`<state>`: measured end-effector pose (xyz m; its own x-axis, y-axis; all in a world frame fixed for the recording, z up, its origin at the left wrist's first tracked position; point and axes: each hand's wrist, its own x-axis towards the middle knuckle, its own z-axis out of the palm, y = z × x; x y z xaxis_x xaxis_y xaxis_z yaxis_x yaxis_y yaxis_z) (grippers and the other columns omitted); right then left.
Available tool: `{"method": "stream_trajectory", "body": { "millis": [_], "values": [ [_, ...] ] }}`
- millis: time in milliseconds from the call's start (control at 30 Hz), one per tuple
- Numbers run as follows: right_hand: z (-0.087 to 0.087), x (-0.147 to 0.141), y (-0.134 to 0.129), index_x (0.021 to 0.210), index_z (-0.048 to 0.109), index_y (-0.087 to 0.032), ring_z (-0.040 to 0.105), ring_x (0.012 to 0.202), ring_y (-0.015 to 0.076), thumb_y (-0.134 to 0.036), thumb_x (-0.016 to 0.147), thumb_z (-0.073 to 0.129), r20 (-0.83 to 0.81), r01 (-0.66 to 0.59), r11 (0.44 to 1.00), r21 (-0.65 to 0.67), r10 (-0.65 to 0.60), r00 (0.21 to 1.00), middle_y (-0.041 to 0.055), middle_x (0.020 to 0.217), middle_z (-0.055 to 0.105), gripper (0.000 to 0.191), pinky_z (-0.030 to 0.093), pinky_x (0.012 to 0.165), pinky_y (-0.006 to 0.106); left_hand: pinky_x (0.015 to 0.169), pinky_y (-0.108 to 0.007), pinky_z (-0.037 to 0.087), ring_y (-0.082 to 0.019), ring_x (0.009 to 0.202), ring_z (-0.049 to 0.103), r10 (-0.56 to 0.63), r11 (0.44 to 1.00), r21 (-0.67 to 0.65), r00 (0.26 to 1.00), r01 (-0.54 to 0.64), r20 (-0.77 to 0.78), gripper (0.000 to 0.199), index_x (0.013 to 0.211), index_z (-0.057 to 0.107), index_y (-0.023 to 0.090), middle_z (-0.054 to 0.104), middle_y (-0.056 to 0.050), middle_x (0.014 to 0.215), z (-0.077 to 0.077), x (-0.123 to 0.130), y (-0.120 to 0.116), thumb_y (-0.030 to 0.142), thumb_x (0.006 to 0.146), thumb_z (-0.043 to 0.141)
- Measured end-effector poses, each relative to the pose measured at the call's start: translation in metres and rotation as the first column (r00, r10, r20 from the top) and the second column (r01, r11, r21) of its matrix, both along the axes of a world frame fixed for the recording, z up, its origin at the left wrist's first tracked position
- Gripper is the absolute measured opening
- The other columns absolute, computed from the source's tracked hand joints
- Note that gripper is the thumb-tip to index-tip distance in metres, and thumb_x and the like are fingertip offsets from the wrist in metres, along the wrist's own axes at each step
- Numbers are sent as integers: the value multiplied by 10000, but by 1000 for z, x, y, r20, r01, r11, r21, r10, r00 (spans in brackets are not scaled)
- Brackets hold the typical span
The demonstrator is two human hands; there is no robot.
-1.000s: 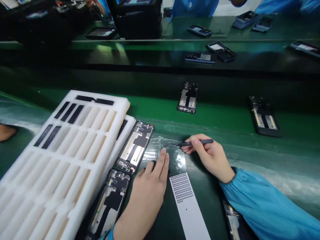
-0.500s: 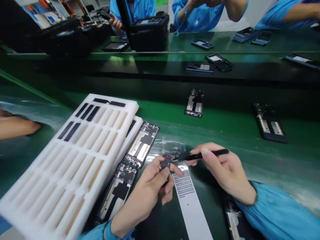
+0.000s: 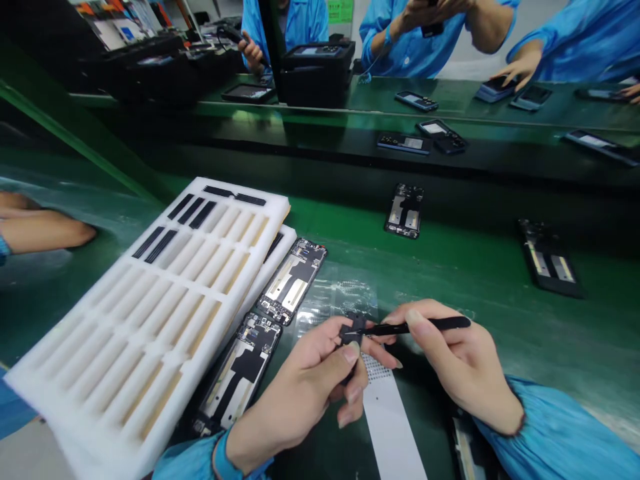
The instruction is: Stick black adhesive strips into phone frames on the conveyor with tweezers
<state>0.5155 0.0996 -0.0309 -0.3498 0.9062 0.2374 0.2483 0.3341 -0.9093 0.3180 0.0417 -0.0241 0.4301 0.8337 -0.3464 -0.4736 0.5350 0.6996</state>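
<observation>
Pinched between the thumb and fingers of my left hand (image 3: 315,373) is a small black plastic part (image 3: 354,328). My right hand (image 3: 455,353) grips black tweezers (image 3: 400,328), whose tips touch or lie just over that part. Beneath both hands, a white sheet with rows of small black dots (image 3: 393,413) lies on the green bench. Left of my left hand are two opened phones, the upper one (image 3: 294,280) and the lower one (image 3: 240,373), with circuit boards and metal plates showing. Another opened phone (image 3: 465,443) is partly hidden under my right sleeve.
A white foam tray (image 3: 150,293) with black strips in some slots rests on another tray at left. Opened phones (image 3: 405,210) (image 3: 550,260) lie farther back. Finished-looking phones (image 3: 404,143) sit on the raised shelf. Co-workers in blue stand across; another person's arm (image 3: 45,227) rests at left.
The tweezers' tips have moved further over the black part. The view has shifted slightly, and a co-worker's hand has come down on phones at the back right.
</observation>
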Motion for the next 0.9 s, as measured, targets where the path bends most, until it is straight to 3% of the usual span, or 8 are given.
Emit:
{"method": "stream_trajectory", "body": {
  "millis": [233, 500, 633, 700, 800, 833, 900],
  "values": [
    [-1, 2, -1, 952, 708, -263, 738, 819, 91, -274, 1032, 525, 1, -52, 998, 28, 52, 999, -31, 893, 769, 200, 556, 779, 119, 460, -207, 330, -54, 455, 409, 5, 999, 39, 1000, -4, -22, 194, 1071, 570, 152, 483, 50, 641, -1, 0, -1, 314, 1019, 477],
    [-15, 7, -4, 1029, 681, -260, 729, 936, 141, -205, 1030, 507, -50, -149, 987, 63, 152, 987, 0, 956, 745, 183, 567, 854, 215, 493, -224, 322, -54, 484, 394, 6, 1000, 23, 999, -5, -48, 298, 1049, 647, 164, 464, 38, 664, -1, -1, -4, 369, 1026, 432],
    [-3, 11, 2, 1036, 703, -255, 737, 926, 188, -221, 1019, 528, -35, -168, 983, 78, 171, 985, 31, 933, 757, 179, 593, 816, 277, 494, -245, 297, -67, 483, 373, 10, 1000, -8, 996, -10, -83, 261, 1066, 611, 172, 499, 35, 661, 0, -1, -4, 362, 1016, 440],
    [12, 24, 12, 977, 744, -257, 744, 847, 199, -286, 998, 587, -68, -44, 996, 76, 49, 996, 40, 900, 761, 161, 609, 768, 299, 527, -251, 327, -81, 520, 397, -21, 1000, 2, 985, 21, -169, 291, 1108, 601, 178, 485, 43, 662, 0, -5, -4, 388, 1025, 419],
    [27, 50, 26, 896, 763, -269, 732, 699, 188, -380, 932, 687, -279, 256, 966, 26, -239, 930, 17, 802, 735, 139, 627, 722, 321, 598, -258, 397, -84, 583, 419, -21, 997, 60, 884, 56, -466, 366, 1336, 492, 256, 609, 7, 916, -2, -16, -4, 439, 1031, 403],
    [26, 58, 26, 894, 760, -272, 731, 685, 185, -384, 933, 684, -288, 286, 958, -7, -276, 917, 11, 777, 730, 141, 628, 717, 316, 623, -261, 420, -86, 599, 441, -25, 994, 72, 810, 83, -586, 396, 1393, 433, 293, 632, 0, 1010, -2, -19, -4, 447, 1029, 410],
    [13, 67, 18, 893, 761, -270, 744, 723, 177, -351, 976, 621, -98, 172, 980, -100, -182, 978, 18, 800, 749, 183, 620, 709, 281, 733, -276, 473, -112, 719, 558, -54, 974, 94, 619, 205, -784, 385, 1401, 419, 337, 655, -1, 1123, -3, -24, -4, 428, 1027, 419]
  ]
}}
